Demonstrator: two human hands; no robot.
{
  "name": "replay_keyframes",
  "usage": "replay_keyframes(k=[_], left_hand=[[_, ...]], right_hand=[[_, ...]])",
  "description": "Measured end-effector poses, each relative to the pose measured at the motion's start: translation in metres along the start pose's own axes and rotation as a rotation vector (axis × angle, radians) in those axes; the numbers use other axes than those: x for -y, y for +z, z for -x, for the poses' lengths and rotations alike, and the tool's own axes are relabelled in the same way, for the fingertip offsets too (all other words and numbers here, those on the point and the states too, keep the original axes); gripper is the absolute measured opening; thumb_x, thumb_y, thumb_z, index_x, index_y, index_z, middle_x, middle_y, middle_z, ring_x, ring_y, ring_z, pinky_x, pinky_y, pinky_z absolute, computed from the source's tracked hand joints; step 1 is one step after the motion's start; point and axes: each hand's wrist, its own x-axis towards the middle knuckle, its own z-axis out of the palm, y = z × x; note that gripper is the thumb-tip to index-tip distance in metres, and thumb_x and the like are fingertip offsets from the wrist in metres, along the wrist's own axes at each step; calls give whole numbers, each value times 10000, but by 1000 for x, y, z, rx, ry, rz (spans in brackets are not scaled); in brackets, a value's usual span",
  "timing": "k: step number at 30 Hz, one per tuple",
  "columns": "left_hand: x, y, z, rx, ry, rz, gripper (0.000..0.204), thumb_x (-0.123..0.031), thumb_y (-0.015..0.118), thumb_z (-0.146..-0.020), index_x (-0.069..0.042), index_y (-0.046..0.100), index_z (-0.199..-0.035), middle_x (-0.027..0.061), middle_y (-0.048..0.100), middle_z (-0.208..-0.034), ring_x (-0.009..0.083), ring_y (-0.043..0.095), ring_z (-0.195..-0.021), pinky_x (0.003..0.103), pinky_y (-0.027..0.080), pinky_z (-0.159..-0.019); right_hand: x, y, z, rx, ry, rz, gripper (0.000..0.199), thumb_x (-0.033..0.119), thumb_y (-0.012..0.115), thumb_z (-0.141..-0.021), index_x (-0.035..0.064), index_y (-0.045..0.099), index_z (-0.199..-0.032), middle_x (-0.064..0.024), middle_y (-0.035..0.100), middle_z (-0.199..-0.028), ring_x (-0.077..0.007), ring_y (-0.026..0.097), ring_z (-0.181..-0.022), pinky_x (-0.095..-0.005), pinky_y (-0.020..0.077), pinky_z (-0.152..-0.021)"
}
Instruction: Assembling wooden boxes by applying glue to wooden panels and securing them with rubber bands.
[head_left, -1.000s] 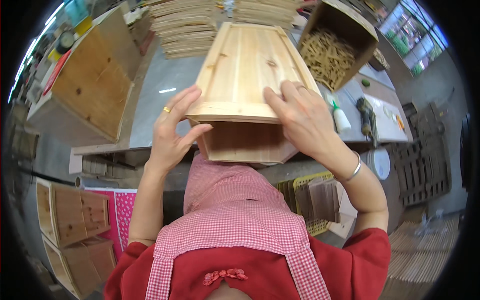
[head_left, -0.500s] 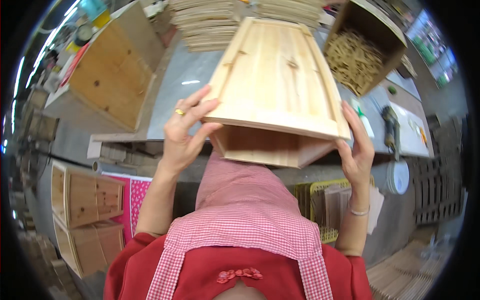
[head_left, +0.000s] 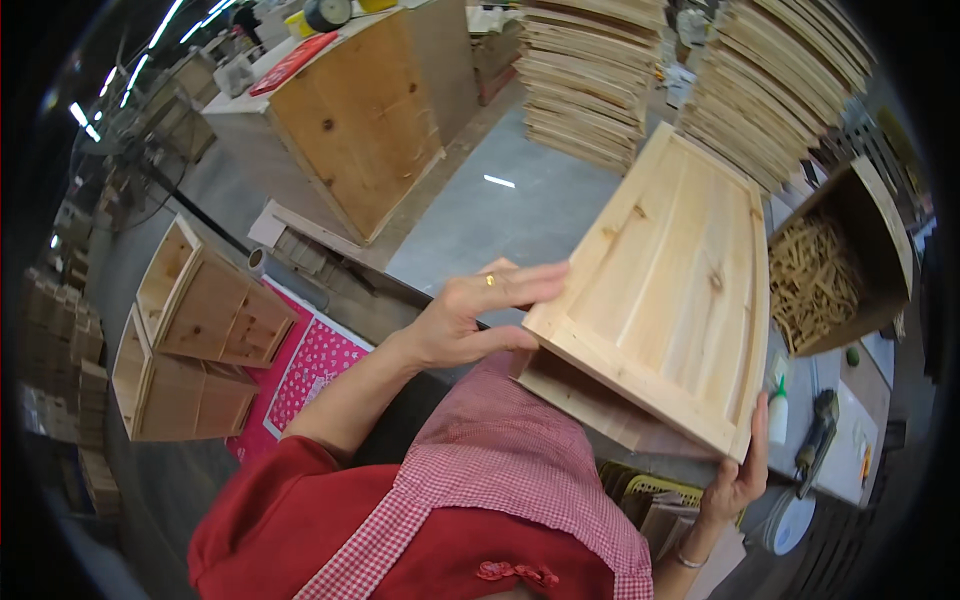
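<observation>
Left hand [head_left: 465, 315] on wooden box [head_left: 670, 300]

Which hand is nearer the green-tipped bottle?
Right: the right hand, on the wooden box, is just left of the bottle; the left hand is farther left, across the box.

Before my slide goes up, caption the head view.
Left hand and right hand hold a tapered wooden box by opposite sides.

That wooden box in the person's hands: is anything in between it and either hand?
Nothing visible is. The bare left hand grips the wooden box at its near left corner, and the right hand holds its near right corner.
</observation>
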Motion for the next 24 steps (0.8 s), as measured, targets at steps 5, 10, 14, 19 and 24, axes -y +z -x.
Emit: replay_keyframes(k=[5, 10, 14, 19, 24], left_hand=[[3, 3, -6, -2, 52, 106, 540, -177, 799, -793, -47, 637, -1291, 137, 569, -1407, 260, 587, -974, 347, 457, -918], [4, 2, -7, -55, 53, 100, 511, -196, 786, -816, -53, 641, -1284, 125, 599, -1375, 237, 584, -967, 347, 473, -888], [16, -6, -38, -16, -160, 357, 467, -282, 689, -927, -41, 605, -1319, 145, 595, -1322, 229, 606, -1055, 348, 466, -959], [36, 23, -105, -67, -480, 392, 548, -373, 672, -907, -38, 573, -1329, 170, 589, -1164, 207, 595, -1022, 327, 493, -903], [43, 37, -113, -74, -439, 34, 569, -305, 710, -734, -36, 624, -1228, 231, 575, -1081, 372, 592, -1017, 419, 471, -904]], right_hand=[[-15, 4, 7, -57, -87, -11, 669, 441, 530, -996, -83, 455, -1406, -295, 453, -1447, -382, 477, -1329, -448, 359, -1120], [-8, 1, -4, -9, 26, -231, 794, 558, 419, -1003, -105, 381, -1439, -257, 399, -1501, -352, 412, -1384, -461, 317, -1153], [-41, -6, -27, -39, 185, -442, 746, 512, 416, -1011, -43, 311, -1498, -238, 408, -1497, -342, 440, -1362, -462, 391, -1109], [-64, 21, -72, -32, 398, -367, 541, 238, 379, -1044, -16, 296, -1514, -213, 496, -1413, -300, 505, -1285, -371, 412, -1073], [-61, 20, -72, 42, 331, -518, 684, 376, 427, -1014, -55, 260, -1518, -205, 368, -1519, -290, 474, -1321, -376, 394, -1092]])
